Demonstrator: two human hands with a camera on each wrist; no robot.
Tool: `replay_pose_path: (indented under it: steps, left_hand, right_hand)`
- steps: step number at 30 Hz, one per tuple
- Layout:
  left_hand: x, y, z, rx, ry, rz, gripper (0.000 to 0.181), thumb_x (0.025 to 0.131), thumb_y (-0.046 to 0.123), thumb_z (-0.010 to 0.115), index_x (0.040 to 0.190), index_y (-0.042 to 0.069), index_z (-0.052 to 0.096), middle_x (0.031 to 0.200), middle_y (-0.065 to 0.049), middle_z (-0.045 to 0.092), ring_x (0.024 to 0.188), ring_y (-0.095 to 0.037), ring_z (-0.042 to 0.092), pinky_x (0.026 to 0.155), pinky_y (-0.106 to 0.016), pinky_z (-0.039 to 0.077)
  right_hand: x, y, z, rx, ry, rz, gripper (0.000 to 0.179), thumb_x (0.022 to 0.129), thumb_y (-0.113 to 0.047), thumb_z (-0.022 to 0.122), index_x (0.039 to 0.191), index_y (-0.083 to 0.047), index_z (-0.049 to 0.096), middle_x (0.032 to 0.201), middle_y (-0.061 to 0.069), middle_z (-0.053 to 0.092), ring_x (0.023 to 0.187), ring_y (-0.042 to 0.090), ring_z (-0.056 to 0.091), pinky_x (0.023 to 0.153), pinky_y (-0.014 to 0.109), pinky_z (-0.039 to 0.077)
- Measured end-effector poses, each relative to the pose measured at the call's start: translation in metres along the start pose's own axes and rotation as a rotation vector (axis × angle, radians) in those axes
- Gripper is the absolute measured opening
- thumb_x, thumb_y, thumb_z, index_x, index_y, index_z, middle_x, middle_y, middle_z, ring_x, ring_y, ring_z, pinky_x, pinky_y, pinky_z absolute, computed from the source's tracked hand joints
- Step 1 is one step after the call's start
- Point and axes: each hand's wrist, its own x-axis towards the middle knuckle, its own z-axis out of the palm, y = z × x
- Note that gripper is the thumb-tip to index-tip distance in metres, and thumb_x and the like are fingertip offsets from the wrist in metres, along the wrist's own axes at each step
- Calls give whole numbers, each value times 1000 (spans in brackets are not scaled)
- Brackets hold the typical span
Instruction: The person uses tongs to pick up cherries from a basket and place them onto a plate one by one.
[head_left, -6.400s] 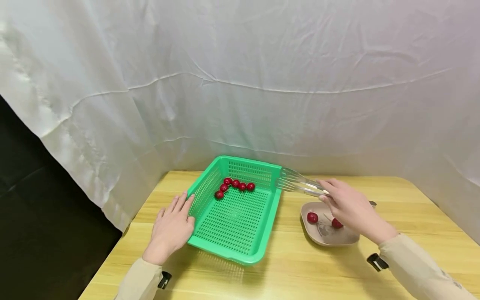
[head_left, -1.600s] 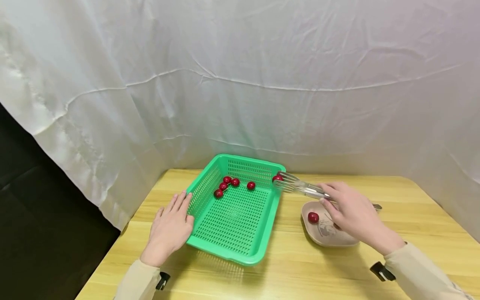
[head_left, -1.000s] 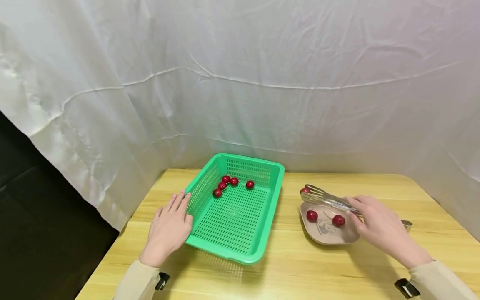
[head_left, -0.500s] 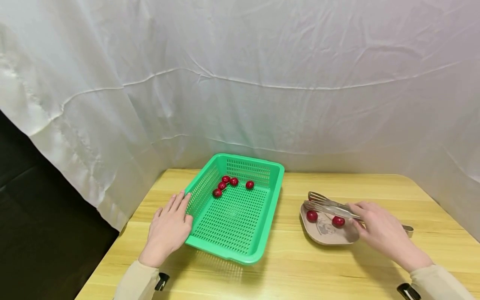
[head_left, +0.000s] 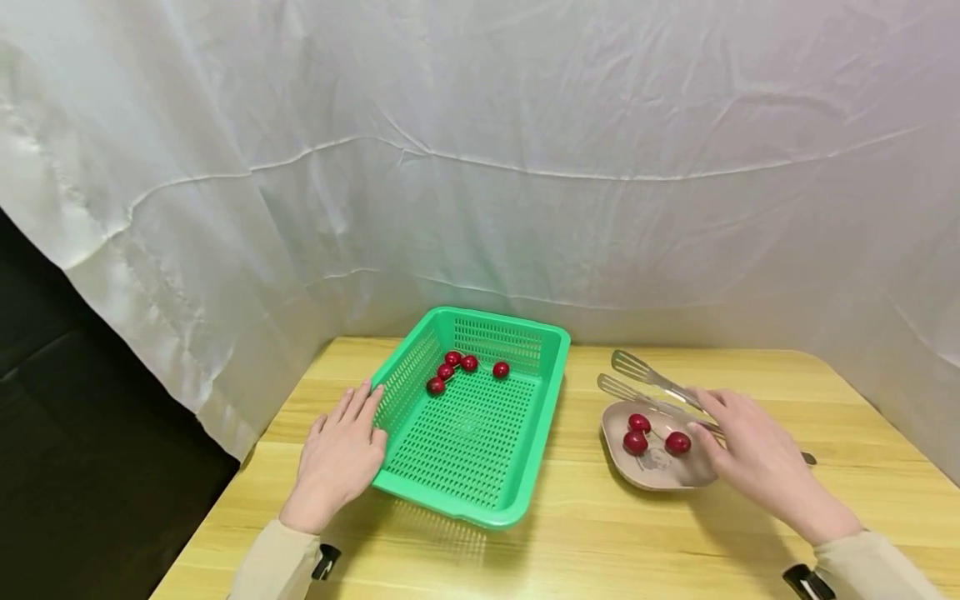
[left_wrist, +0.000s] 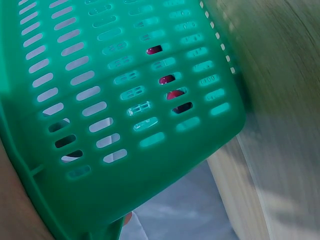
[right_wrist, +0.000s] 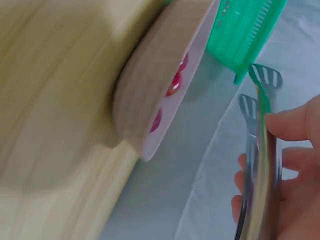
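My left hand (head_left: 341, 454) rests on the left rim of a green plastic basket (head_left: 551, 417), fingers straight. Several red cherries (head_left: 446, 372) lie toward the back of the basket; in the left wrist view some red shows through the wall slots. My right hand (head_left: 757, 454) holds metal tongs (head_left: 660, 392) between thumb and fingers. Their slotted ends stand apart with nothing between them, above the far side of a small beige dish (head_left: 678, 479). Three cherries (head_left: 635, 442) sit in the dish, two close together at its left and one at its right.
The basket and dish stand on a light wooden table (head_left: 577, 542), with a gap between them. A pale cloth curtain (head_left: 480, 208) hangs behind the table. At the left is a dark area (head_left: 90, 433) beyond the table edge.
Over the last seconds the tongs carried a cherry from the basket to the dish and let it go. The tongs have since opened and risen. The left hand has stayed on the rim.
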Motion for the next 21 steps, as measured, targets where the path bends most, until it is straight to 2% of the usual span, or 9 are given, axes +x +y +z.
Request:
replay_pose_path:
  steps: [4, 9, 15, 21]
  left_hand:
    - [1, 0, 0, 1, 3, 0, 57, 100, 23, 34, 155, 9, 30, 161, -12, 23, 146, -37, 18, 110, -67, 18]
    - [1, -1, -1, 1, 8, 0, 57, 100, 22, 34, 155, 9, 31, 161, -12, 23, 146, -37, 19, 110, -67, 17]
    - [0, -1, 0, -1, 3, -3, 56, 101, 23, 35, 155, 9, 30, 161, -12, 23, 146, -37, 19, 110, -67, 17]
    - [0, 0, 0, -4, 11, 1, 56, 101, 21, 38, 155, 9, 32, 160, -13, 26, 146, -37, 21, 110, -67, 19]
  right_hand:
    - [12, -13, 1, 45, 66, -20, 56, 80, -9, 77, 132, 0, 57, 112, 22, 63, 98, 41, 59, 75, 59, 48]
    - [31, -30, 6, 56, 85, -83, 56, 81, -9, 76, 132, 1, 57, 114, 22, 63, 103, 42, 57, 83, 58, 47]
    - [55, -44, 18, 45, 45, -151, 51, 84, -13, 74, 131, 0, 58, 112, 19, 64, 101, 38, 59, 83, 55, 49]
    - [75, -56, 26, 34, -54, -144, 46, 88, -15, 71, 129, 1, 59, 112, 15, 64, 100, 33, 59, 79, 49, 51]
